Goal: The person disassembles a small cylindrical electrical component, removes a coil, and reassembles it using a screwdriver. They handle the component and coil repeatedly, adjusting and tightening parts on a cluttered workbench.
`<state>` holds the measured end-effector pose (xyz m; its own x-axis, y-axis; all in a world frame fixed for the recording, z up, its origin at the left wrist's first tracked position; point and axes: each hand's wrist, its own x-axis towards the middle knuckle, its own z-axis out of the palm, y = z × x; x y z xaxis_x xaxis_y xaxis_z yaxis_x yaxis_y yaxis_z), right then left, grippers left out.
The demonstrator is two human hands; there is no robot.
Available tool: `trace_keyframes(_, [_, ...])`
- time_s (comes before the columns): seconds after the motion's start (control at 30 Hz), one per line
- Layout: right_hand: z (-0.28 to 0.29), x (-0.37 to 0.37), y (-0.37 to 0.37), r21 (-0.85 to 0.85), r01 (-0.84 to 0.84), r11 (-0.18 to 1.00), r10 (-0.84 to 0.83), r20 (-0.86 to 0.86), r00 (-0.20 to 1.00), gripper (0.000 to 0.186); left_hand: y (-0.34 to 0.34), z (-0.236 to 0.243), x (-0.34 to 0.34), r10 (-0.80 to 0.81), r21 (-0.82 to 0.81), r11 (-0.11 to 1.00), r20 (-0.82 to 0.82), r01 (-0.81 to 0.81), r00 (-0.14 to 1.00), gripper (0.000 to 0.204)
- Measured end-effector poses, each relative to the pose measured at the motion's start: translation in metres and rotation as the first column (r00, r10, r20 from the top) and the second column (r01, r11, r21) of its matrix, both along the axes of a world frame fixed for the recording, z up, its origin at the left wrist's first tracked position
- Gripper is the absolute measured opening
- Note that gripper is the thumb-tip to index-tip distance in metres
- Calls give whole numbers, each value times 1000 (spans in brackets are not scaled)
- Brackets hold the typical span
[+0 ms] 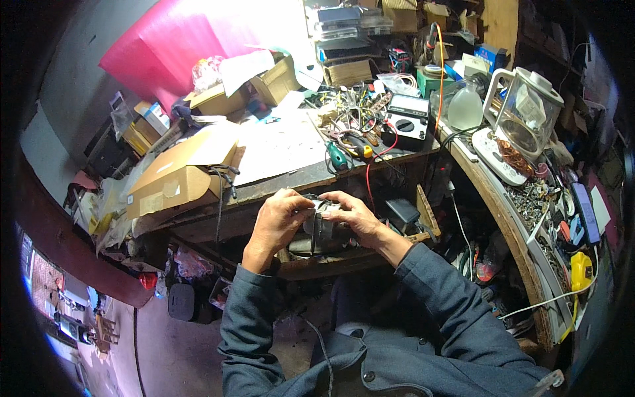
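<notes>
My left hand and my right hand meet at a dark grey metal-bodied device just below the front edge of the bench. A small pale part shows at its top between my fingers. My left fingers are pinched at that top, and my right thumb and fingers grip it from the right. The exact thing between the left fingertips is hidden. The device sits at a low wooden shelf or drawer.
A cardboard box and cables lie on the bench's left. A multimeter, green screwdriver, pliers and tangled wires sit at the back. Right, a side bench holds a glass jug appliance, loose hardware and a yellow tool.
</notes>
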<state>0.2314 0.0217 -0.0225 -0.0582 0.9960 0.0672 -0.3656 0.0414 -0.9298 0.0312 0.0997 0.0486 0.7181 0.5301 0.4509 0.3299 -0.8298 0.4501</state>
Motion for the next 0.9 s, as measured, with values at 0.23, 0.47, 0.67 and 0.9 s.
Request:
trace_keyframes(0.23, [-6,2,3,7,-2,1000,2,20,1000,60,-16,10,3,82,238,969,-90,-59,992,10])
trace_keyframes(0.47, [0,0,-1,3,6,1000,-6,11,1000,59,-15,9,2,54,227,973,-86,-33,995,11])
trace_keyframes(0.67, [-4,1,1,24,-6,1000,5,22,1000,59,-14,6,-2,33,156,988,-61,-23,998,10])
trace_keyframes(0.9, [-5,2,1,16,-10,1000,9,40,999,61,-12,10,-1,0,252,968,-61,15,998,10])
